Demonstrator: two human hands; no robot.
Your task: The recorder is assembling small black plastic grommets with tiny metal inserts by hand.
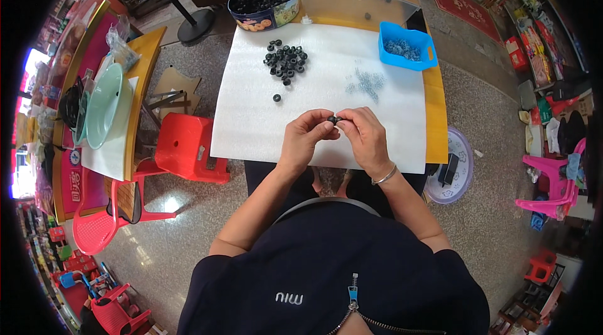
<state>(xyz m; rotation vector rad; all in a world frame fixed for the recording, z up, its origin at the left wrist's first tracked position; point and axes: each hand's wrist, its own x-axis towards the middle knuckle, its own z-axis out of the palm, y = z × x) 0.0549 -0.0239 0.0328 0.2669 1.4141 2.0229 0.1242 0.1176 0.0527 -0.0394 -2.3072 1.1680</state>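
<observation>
Near the front of the white foam sheet (257,118), both my hands meet over a small black round part (331,119). My left hand (306,139) pinches it between thumb and fingertips. From the other side, my right hand (367,140) closes its thumb and finger on the same spot; whether a tiny second piece is there is hidden. Farther off to the left lies a loose pile of black ring-shaped parts (286,62), and one single black part (277,97) sits apart from it. A scatter of small clear bits (367,84) lies beyond my right hand.
A round tin (267,24) full of black parts stands at the back left. A blue plastic basket (408,65) with small clear pieces is at the back right, near a clear plastic box (358,2). A red stool (182,143) stands left of the table.
</observation>
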